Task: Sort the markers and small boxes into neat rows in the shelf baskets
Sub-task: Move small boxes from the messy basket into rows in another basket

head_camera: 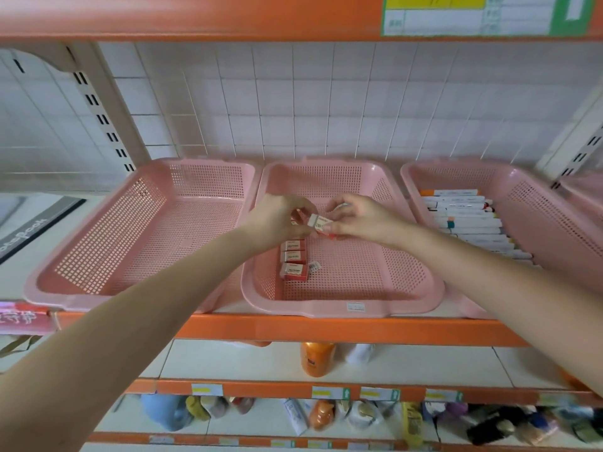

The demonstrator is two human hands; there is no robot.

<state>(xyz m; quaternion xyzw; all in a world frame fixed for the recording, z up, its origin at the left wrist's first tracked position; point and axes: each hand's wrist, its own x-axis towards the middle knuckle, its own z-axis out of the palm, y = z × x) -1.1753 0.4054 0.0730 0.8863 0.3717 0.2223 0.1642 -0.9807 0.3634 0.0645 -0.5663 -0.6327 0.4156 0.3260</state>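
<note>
Pinching one box (321,222) between left hand (277,220) and right hand (359,220), centre frame; markers (466,216) rowed right, box row (294,259) looks barely begun.

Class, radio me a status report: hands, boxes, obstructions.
Left hand, right hand both pinch small box above middle basket. Row of boxes along its left side. Nothing blocking.

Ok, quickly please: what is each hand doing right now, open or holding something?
Left hand: pinches one end of a small box over the middle basket.
Right hand: pinches the same box's other end.
</note>
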